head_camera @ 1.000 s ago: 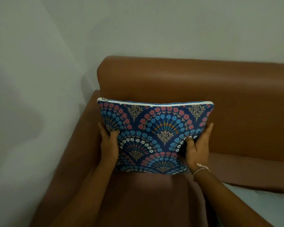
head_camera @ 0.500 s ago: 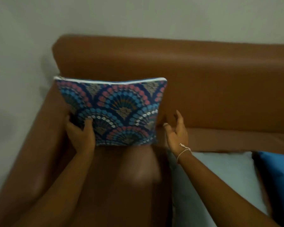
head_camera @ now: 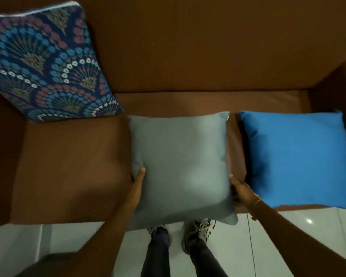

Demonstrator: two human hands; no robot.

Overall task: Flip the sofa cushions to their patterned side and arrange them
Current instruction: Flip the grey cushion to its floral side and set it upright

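Observation:
A patterned cushion [head_camera: 46, 64], dark blue with red and white fan motifs, leans upright in the sofa's left corner. A plain grey cushion [head_camera: 180, 164] lies flat in the middle of the seat, its near edge hanging over the front. My left hand [head_camera: 137, 181] grips its left edge, thumb on top. My right hand [head_camera: 241, 188] holds its right edge, fingers tucked under. A plain bright blue cushion [head_camera: 300, 158] lies flat on the seat to the right, untouched.
The brown sofa [head_camera: 68, 168] has a tall backrest, an armrest on the left and another on the right [head_camera: 332, 84]. Pale tiled floor [head_camera: 298, 232] runs along the sofa's front edge, where the person's legs and sneakers [head_camera: 200, 230] stand.
Both hands left the patterned cushion, which now rests in the left corner, and moved right to grip the grey cushion. The camera swung down and to the right.

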